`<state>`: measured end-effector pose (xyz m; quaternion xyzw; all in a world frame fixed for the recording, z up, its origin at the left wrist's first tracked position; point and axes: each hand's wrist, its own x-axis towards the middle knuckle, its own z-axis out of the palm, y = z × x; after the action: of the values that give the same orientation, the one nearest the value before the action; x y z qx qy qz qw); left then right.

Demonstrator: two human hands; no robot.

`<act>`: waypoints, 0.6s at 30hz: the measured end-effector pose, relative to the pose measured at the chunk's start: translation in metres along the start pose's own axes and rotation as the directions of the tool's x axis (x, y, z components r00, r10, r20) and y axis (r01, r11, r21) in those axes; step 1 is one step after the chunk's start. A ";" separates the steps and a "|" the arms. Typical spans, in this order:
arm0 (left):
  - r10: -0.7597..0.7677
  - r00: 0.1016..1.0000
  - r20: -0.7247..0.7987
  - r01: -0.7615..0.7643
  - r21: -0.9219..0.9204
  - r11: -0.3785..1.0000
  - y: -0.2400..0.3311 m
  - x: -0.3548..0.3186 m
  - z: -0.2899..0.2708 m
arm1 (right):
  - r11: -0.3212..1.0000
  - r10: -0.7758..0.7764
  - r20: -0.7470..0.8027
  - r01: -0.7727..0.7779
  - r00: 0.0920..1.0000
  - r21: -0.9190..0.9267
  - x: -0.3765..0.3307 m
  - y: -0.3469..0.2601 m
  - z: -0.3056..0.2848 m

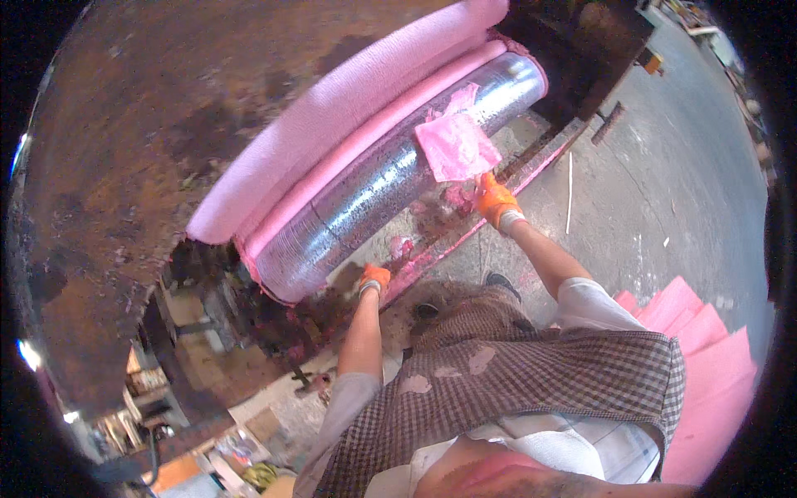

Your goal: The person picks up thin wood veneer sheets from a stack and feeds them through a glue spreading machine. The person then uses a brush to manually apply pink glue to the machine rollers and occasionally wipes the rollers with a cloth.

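Note:
A shiny metal roller [390, 178] lies slantwise in front of me, with a thick pink roll of soft sheet material [332, 124] along its far side. My right hand [496, 203], in an orange glove with a pale cuff, is closed at the lower corner of a square pink cloth [457, 147] that lies against the roller. My left hand [375, 275], gloved in orange too, is closed beside the roller's lower left part. Anything inside its fingers is hidden.
A pink-stained rail [440, 253] runs below the roller. To the right are a grey floor [664, 183] and a thin white strip [569, 191]. Layered pink sheets [706, 373] are at lower right. Rusty brown machinery [149, 108] fills the upper left, with clutter [241, 465] at lower left.

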<state>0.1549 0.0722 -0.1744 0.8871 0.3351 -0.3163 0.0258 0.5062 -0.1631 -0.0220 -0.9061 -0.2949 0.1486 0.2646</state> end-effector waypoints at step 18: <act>-0.611 0.781 0.129 -0.253 -0.830 -0.498 -0.081 -0.159 0.058 | 0.537 0.065 0.573 -0.512 0.817 0.670 0.044 -0.062 0.094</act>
<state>-0.0177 0.0283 -0.1151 0.3715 0.6013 0.3681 0.6041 0.4723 -0.0561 -0.0686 -0.6565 -0.0912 0.5283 0.5307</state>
